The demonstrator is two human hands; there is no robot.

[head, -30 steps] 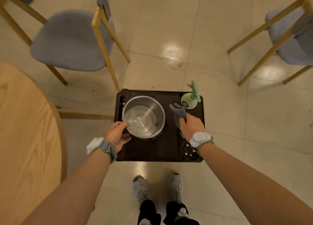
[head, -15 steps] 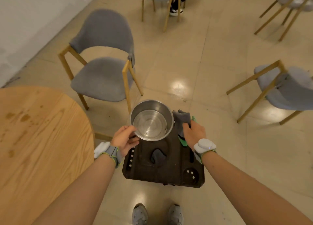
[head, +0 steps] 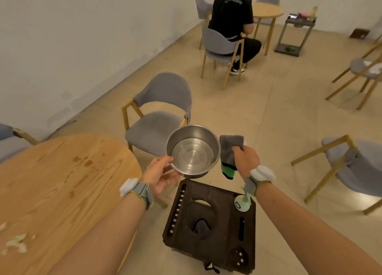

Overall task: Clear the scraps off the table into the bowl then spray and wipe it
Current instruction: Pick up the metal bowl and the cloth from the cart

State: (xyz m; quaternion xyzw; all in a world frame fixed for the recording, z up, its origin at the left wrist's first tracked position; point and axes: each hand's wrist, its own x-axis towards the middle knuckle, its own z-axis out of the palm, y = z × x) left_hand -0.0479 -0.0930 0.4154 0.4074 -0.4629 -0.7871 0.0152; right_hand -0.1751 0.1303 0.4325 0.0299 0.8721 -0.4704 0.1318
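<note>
Left hand (head: 160,176) grips the rim of a round stainless-steel bowl (head: 193,151), held above the dark plastic cart top (head: 210,225). Right hand (head: 246,157), just beside the bowl, pinches a folded grey-and-green cloth (head: 229,150). Pale scraps (head: 16,243) lie on the round wooden table (head: 62,183), left of both grips.

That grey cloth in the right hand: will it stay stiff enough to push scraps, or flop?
Likely floppy: the cloth droops below the right hand, its green end hanging. It looks thick and soft, so probably light. Bunched up, it should push the scraps better.
</note>
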